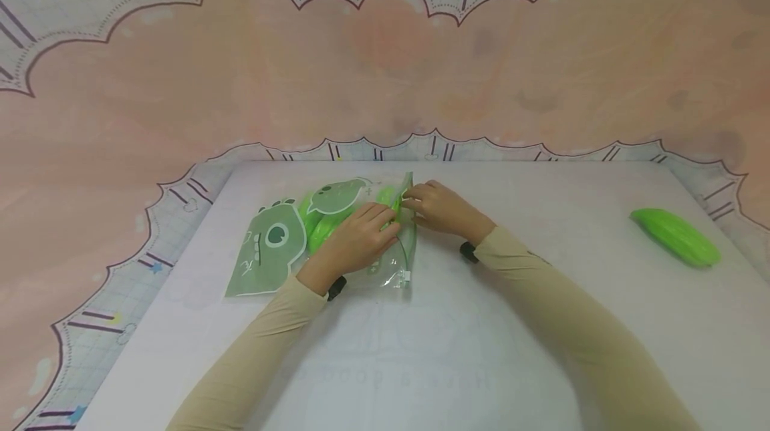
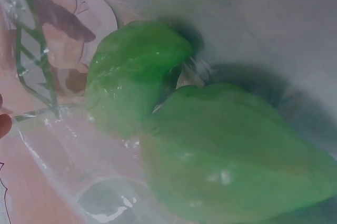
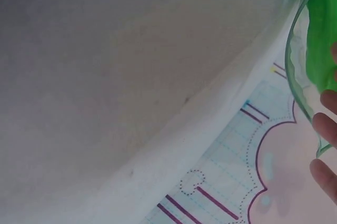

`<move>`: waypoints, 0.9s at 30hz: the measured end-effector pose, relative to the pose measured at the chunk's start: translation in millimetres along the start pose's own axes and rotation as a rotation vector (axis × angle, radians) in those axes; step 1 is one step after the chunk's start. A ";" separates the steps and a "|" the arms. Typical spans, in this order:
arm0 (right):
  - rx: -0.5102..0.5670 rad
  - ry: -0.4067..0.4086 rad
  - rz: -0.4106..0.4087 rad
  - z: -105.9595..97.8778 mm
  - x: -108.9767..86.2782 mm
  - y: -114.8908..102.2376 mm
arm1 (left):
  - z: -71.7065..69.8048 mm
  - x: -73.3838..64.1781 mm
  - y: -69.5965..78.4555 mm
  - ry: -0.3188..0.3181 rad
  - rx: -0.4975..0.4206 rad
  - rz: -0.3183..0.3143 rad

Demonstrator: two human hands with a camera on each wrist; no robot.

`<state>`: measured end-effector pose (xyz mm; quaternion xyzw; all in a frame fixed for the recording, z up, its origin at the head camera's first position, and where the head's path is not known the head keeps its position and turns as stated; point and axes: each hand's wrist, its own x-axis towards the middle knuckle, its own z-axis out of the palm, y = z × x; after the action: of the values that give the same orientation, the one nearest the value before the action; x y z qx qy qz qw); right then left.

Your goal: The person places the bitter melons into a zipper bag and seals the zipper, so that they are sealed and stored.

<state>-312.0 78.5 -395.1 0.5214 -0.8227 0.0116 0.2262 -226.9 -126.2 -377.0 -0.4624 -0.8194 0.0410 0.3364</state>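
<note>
A clear zip bag [image 1: 265, 264] with a green dinosaur print lies on the white table, holding several glossy green toy fruits [image 2: 231, 150]. My left hand [image 1: 361, 237] rests over the bag near its mouth, fingers bent at the plastic edge. From the other side my right hand [image 1: 448, 210] grips at the bag's rim, its fingertips [image 3: 327, 126] beside a green piece [image 3: 320, 39] just inside the mouth. How firmly each hand pinches the plastic is partly hidden. Another green toy fruit [image 1: 675, 237] lies apart at the far right.
Behind the white table [image 1: 481, 351] hangs a peach cloth [image 1: 385, 77] with a scalloped printed border. Each wrist carries a small black camera. A white zip slider [image 1: 406, 276] sits at the near end of the bag's mouth.
</note>
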 end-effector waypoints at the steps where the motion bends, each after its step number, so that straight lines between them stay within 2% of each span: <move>1: 0.002 -0.017 0.004 -1.2 -0.9 -0.3 | 0.1 -0.1 0.0 -0.002 -0.001 -0.001; 5: 0.000 -0.045 0.014 -4.7 -4.9 0.4 | 0.6 -0.4 -0.5 -0.001 -0.010 -0.008; 16: -0.015 -0.017 0.032 -4.6 -18.7 9.0 | 1.6 -1.0 -1.1 -0.006 -0.010 -0.012; 27: -0.066 -0.008 0.076 -16.9 -29.4 10.2 | 2.4 -1.2 -0.5 -0.012 -0.011 -0.013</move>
<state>-304.4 112.5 -389.0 0.4820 -0.8428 -0.0092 0.2392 -228.2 -126.8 -379.2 -0.4587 -0.8246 0.0369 0.3292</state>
